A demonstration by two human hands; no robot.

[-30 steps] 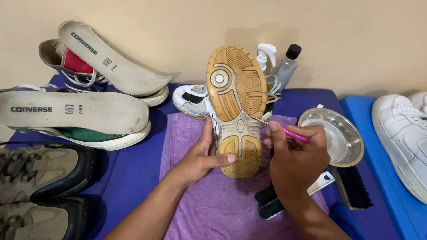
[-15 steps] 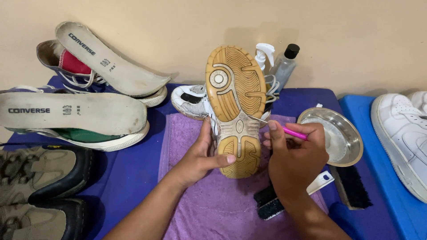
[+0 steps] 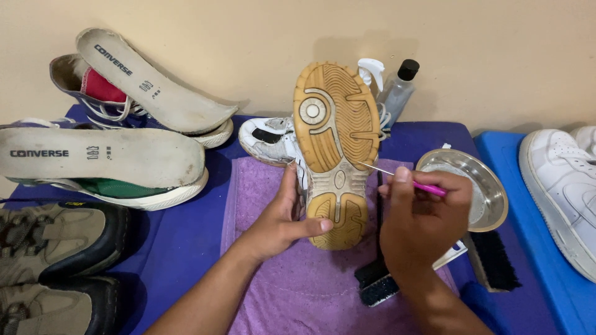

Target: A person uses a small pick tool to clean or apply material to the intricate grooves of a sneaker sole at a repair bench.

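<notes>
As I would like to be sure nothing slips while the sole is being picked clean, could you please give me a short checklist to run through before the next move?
1. Shoe steady: the left hand grips it at the heel end, sole up and facing the camera. Ok.
2. Pick held firmly: the right hand pinches its pink handle. Ok.
3. Tip on the sole: the thin metal end reaches the sole's right edge. Ok.
4. Left thumb away from the tip: it lies across the heel pad, lower down. Ok.
5. Purple towel under the work. Ok.
6. Dirt left in the grooves: cannot tell.
</notes>
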